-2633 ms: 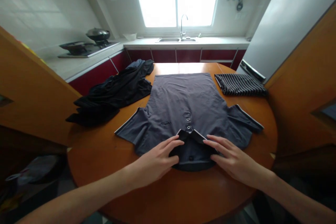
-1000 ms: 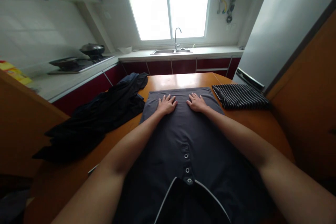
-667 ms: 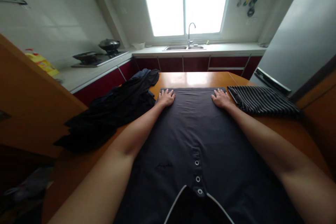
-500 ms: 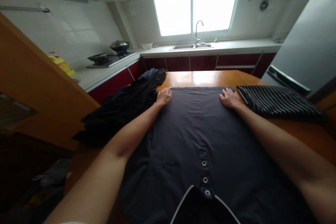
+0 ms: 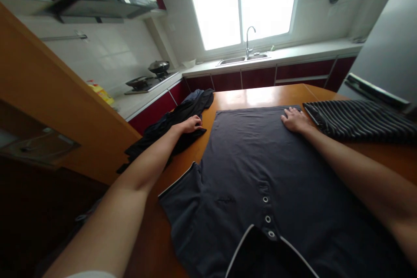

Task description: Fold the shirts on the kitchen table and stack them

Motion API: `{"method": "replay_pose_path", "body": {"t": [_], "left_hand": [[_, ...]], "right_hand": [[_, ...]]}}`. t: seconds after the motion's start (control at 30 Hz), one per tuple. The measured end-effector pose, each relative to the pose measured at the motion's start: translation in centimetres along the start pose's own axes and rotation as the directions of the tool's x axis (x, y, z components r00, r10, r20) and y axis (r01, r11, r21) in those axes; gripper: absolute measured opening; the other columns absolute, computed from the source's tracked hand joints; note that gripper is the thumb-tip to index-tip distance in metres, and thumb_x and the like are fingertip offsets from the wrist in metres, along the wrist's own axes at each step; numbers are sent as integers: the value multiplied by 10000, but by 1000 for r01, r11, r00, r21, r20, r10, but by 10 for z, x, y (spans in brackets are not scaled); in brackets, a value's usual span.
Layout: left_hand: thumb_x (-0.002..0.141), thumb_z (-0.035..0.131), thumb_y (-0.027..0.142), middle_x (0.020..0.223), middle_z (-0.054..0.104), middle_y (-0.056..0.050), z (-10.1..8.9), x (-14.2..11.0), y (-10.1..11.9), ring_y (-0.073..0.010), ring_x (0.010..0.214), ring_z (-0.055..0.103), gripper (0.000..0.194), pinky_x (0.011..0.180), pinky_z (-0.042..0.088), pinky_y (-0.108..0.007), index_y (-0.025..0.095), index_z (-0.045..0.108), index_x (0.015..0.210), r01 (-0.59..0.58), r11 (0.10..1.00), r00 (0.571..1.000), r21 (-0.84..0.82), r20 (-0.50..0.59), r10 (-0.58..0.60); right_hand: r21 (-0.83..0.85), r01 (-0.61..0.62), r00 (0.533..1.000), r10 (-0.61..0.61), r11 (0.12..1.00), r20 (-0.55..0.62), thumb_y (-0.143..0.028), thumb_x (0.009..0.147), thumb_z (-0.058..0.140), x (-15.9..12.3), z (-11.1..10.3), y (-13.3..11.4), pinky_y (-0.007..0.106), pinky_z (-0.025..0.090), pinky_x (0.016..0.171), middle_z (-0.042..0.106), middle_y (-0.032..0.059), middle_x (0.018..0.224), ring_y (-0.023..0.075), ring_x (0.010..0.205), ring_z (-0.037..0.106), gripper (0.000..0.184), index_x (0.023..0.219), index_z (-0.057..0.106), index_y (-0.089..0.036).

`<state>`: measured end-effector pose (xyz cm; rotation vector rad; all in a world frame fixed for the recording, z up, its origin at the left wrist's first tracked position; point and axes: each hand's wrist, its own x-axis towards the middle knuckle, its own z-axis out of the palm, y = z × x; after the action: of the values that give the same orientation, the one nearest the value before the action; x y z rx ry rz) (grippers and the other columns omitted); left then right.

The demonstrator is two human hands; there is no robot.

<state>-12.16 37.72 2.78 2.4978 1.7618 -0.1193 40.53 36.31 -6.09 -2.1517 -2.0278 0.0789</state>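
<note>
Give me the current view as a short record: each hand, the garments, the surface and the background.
Left hand: over the edge of the black clothes; contact unclear
Right hand: spread on the gray polo shirt near a hem corner
Gray polo shirt: spread out, hem away from the person, white-edged collar nearest
Black clothes: loose heap, left of the shirt
Striped cloth: dark with light stripes, right of the shirt
Surface: wooden table
Background: sink under a window; stove at left
</note>
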Motion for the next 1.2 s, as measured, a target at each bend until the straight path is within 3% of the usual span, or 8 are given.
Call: {"method": "replay_pose_path", "body": {"t": [0.17, 0.27, 0.4, 0.5, 0.63, 0.9, 1.03, 1.2], "left_hand": [[914, 545, 362, 1217, 606, -164, -3, -13, 23, -335, 1199, 554, 263, 1071, 421, -470, 188, 684, 1055, 209, 976, 968, 66, -158, -197], [945, 495, 321, 1376, 543, -217, 8, 5, 74, -370, 1352, 447, 380, 1174, 291, -520, 138, 633, 1249, 201, 979, 953, 42, -241, -185], [1024, 371, 412, 1564, 450, -147, 30, 48, 157, -279, 1452, 391, 534, 1213, 272, -407, 168, 483, 1486, 71, 997, 973, -43, -217, -79], [1021, 295, 580, 1647, 341, -133, 45, 73, 191, -348, 1512, 300, 666, 1208, 257, -551, 218, 390, 1572, 45, 994, 983, -96, -172, -61], [989, 238, 667, 1698, 222, -72, 53, 88, 174, -396, 1554, 167, 725, 1225, 135, -630, 298, 348, 1603, 144, 978, 975, -152, -147, -167], [989, 203, 646, 1709, 179, -72, 53, 94, 131, -332, 1573, 134, 744, 1253, 126, -562, 272, 296, 1626, 291, 949, 942, -124, -135, -306], [987, 182, 641, 1710, 172, -77, 52, 94, 136, -327, 1573, 133, 749, 1253, 123, -560, 269, 284, 1629, 302, 947, 940, -111, -133, -315], [987, 187, 642, 1710, 169, -80, 51, 92, 137, -324, 1574, 132, 750, 1252, 124, -561, 265, 287, 1628, 296, 948, 942, -117, -131, -310]], "right_hand": [[-2, -1, 1000, 1, 1000, 3, -502, 1025, 227, -1, -1, 1, 474, 175, 1245, 270, 185, 1670, 286, 1547, 236, 706, 1586, 352, -92], [-57, 6, 1000, -4, 998, 28, -445, 1029, 227, -2, -8, -4, 511, 145, 1243, 272, 202, 1664, 299, 1550, 223, 678, 1580, 353, -71], [-142, 53, 999, -51, 989, 18, -363, 1020, 290, -6, -19, -41, 589, 53, 1233, 286, 235, 1649, 335, 1562, 156, 623, 1528, 422, -27], [17, 59, 998, -59, 998, 30, -467, 1040, 244, -11, -16, -82, 538, 191, 1227, 242, 202, 1674, 305, 1555, 196, 681, 1587, 323, -69], [80, 175, 981, -181, 981, 72, -554, 1029, 267, -8, -7, -94, 522, 126, 1249, 220, 155, 1690, 282, 1566, 162, 712, 1601, 320, -132], [-46, -76, 996, 78, 996, 38, -471, 1039, 248, 26, -23, -3, 453, 105, 1261, 193, 225, 1679, 303, 1566, 160, 734, 1587, 277, 16], [-40, 25, 997, -27, 999, -66, -407, 1042, 266, 3, -18, -50, 465, 82, 1261, 209, 235, 1672, 313, 1567, 146, 691, 1569, 302, 39], [108, 311, 948, -316, 944, 36, -518, 1044, 285, -27, -3, -96, 443, 151, 1257, 226, 155, 1685, 262, 1567, 176, 707, 1597, 313, -79]]}}
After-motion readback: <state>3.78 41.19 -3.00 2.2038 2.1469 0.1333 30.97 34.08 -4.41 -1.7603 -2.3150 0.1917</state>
